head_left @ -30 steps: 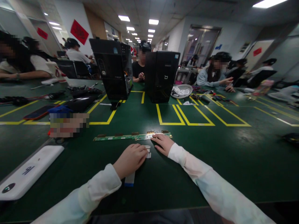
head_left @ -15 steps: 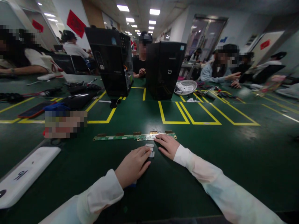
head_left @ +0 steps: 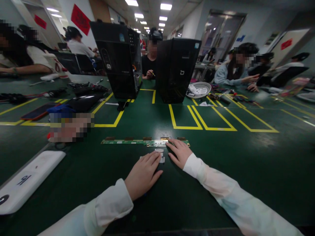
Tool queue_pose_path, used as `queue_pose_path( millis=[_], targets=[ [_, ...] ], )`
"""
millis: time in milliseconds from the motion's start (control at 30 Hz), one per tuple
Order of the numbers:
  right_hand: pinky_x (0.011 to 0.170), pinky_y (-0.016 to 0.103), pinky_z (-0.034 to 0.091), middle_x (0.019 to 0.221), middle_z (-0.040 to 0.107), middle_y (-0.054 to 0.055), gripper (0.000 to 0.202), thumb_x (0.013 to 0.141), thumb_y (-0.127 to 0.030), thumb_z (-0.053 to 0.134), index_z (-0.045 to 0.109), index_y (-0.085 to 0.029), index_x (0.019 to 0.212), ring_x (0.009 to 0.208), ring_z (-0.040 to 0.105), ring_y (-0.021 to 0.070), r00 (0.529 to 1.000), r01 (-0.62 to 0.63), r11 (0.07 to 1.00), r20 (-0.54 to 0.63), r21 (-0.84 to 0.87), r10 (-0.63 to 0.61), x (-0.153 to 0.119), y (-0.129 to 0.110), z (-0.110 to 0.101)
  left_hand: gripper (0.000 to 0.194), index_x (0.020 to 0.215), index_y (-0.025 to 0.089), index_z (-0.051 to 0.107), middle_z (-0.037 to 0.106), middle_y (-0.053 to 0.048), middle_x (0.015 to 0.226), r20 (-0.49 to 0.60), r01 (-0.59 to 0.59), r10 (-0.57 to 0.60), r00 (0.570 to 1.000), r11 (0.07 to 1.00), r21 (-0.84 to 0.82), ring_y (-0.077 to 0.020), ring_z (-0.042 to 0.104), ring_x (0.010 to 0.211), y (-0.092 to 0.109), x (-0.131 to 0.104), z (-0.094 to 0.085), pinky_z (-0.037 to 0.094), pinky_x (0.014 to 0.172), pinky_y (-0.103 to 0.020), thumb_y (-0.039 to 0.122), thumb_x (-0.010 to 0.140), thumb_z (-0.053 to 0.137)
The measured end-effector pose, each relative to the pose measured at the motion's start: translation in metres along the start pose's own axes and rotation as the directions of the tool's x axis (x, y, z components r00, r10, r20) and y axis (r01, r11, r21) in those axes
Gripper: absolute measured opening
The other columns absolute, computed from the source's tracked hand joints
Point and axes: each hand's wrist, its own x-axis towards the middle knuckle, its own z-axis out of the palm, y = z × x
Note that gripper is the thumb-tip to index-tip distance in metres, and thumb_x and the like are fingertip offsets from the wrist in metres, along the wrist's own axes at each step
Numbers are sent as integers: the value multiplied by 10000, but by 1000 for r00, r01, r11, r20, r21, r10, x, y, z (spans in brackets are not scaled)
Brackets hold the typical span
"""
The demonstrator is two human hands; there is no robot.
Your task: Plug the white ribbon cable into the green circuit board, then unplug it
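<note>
A long, narrow green circuit board with brown tabs along its far edge lies across the green table in front of me. My right hand rests at its right part, fingers stretched out and the fingertips on the board. Closer to me is a white flat piece that looks like a folded ribbon cable. Over it lies my left hand, fingers extended and thumb apart, covering most of the piece. What lies beneath the left palm is hidden.
Two black computer towers stand ahead, a person seated behind them. At left lie a white oblong case, a phone and dark cables. A white basket sits right of the towers. Yellow tape marks the table.
The whole view has shifted slightly. My left fingers lie a little flatter and more extended over the white piece. The right hand stays on the board.
</note>
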Motion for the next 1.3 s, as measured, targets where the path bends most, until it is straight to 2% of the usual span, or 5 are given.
queue_pose_path(
  millis=[133, 400, 867, 1300],
  targets=[
    [1001, 486, 411, 1317, 543, 166, 444, 908, -312, 482, 556, -146, 1313, 1208, 459, 304, 999, -28, 1000, 45, 4, 28, 1, -3, 0, 551, 1419, 147, 420, 488, -138, 1458, 2, 15, -15, 1000, 1000, 11, -295, 462, 1329, 4, 2, 3, 428, 1054, -499, 451, 960, 406],
    [1000, 463, 400, 1348, 529, 157, 453, 915, -304, 485, 555, -133, 1328, 1209, 454, 294, 993, -51, 999, 107, -14, 53, 3, -19, -6, 554, 1394, 112, 446, 508, -145, 1442, -46, 21, -17, 999, 997, 71, -285, 475, 1324, 10, 3, 7, 421, 1080, -462, 441, 947, 444],
    [977, 466, 434, 1248, 539, 191, 463, 917, -305, 482, 556, -100, 1326, 1154, 473, 301, 988, -44, 999, 151, -3, 44, 7, -18, -12, 465, 1345, 145, 502, 551, -130, 1401, -76, 75, -71, 995, 996, 50, -267, 525, 1283, 15, 7, 4, 459, 1048, -444, 394, 959, 430],
    [966, 466, 447, 1254, 539, 178, 466, 920, -322, 473, 553, -120, 1332, 1146, 481, 294, 982, -56, 998, 177, -17, 58, 7, -18, -14, 475, 1327, 98, 510, 567, -166, 1367, -40, 74, -73, 997, 997, 22, -272, 534, 1266, 17, 9, -3, 452, 1049, -442, 381, 951, 448]
  ],
)
